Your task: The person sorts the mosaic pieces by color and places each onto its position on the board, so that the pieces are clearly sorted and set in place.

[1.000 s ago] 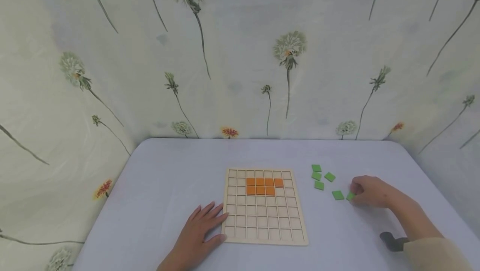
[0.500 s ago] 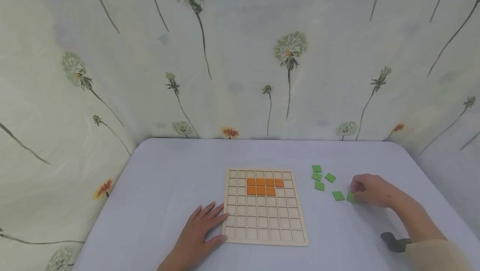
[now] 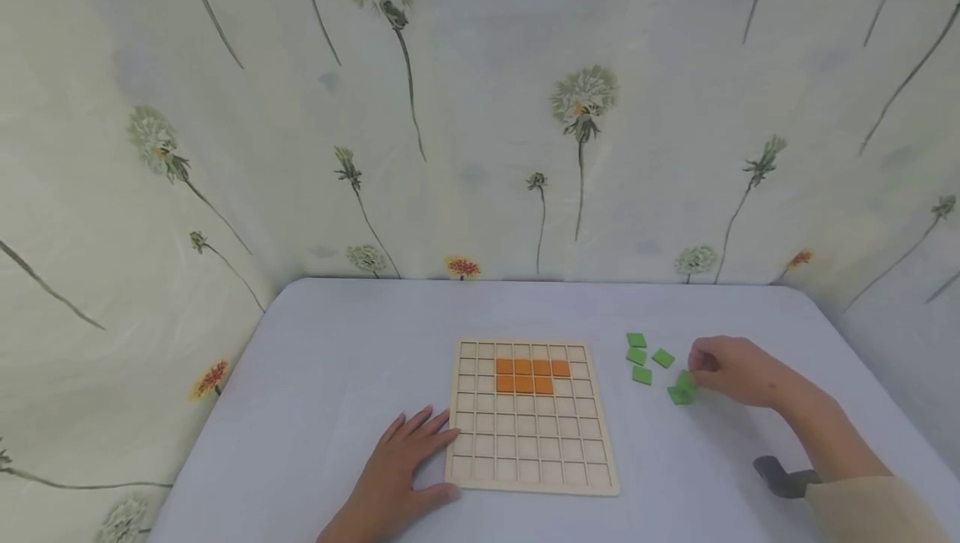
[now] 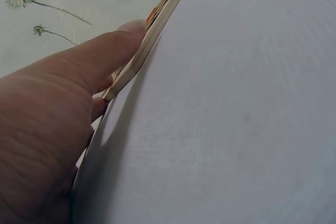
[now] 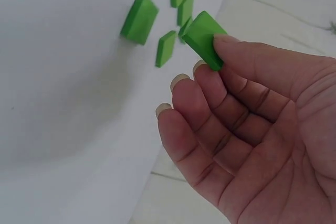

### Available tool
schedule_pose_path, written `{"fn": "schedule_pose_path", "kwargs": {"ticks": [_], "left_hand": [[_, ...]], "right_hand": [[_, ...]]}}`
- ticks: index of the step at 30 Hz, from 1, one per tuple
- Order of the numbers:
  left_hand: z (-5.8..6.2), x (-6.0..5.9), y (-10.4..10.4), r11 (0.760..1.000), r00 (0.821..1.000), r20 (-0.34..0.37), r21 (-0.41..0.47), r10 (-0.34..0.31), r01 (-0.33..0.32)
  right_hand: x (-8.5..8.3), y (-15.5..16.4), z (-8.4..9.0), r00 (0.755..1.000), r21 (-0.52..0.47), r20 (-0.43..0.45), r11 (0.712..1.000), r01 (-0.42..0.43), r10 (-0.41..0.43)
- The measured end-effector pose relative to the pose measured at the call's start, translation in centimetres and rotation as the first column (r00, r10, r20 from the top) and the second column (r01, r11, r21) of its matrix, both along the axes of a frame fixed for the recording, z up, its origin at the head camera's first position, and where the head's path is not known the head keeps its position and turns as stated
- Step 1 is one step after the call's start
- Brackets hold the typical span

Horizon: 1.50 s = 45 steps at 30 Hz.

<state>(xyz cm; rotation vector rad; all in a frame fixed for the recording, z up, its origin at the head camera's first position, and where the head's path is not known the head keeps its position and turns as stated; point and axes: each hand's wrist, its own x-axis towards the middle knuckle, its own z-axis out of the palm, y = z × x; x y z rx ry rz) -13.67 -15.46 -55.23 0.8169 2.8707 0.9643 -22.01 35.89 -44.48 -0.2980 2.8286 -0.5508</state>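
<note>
Counted 7 orange tiles (image 3: 529,375) in 1 wooden grid board (image 3: 532,460), 4 on the top row & 3 below. 6 green tiles (image 3: 642,357): 5 lay on the bench (image 3: 337,359), 1 was pinched in the right hand (image 3: 731,370). 2 hands total.

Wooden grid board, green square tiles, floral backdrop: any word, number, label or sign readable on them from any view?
None: no text shows in any view.
The wooden grid board and its orange square tiles are plain.
The green square tile pinched by the right hand is unmarked.
The floral backdrop bears only flowers.
</note>
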Motion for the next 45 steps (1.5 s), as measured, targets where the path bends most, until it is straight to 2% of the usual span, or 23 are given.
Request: {"fn": "schedule_pose_path", "kwargs": {"ticks": [7,18,27,38,45], "left_hand": [[-0.2,0.0,0.1,1.0,1.0,-0.013,-0.007,0.007,-0.007],[-0.4,-0.1,0.3,0.999,1.0,-0.025,0.047,0.014,-0.012],[-0.1,0.0,0.3,0.999,1.0,-0.004,0.034,0.021,-0.021],[0.0,-0.1,0.4,0.999,1.0,0.009,0.028,0.018,-0.018],[0.1,-0.1,0.2,1.0,0.999,0.023,0.001,0.029,-0.029]], "right_hand": [[-0.1,-2.1,0.8,0.999,-0.006,-0.025,0.999,-0.04,0.04],[-0.8,-6.8,1.9,0.995,-0.055,-0.032,0.994,-0.097,0.096],[-1.9,-11.3,2.6,0.985,-0.05,-0.041,0.984,-0.171,0.169],[-2.8,-15.5,2.5,0.959,-0.035,-0.079,0.961,-0.274,0.27],[-3.0,-18.2,1.9,0.948,-0.043,-0.054,0.948,-0.317,0.314]]}}
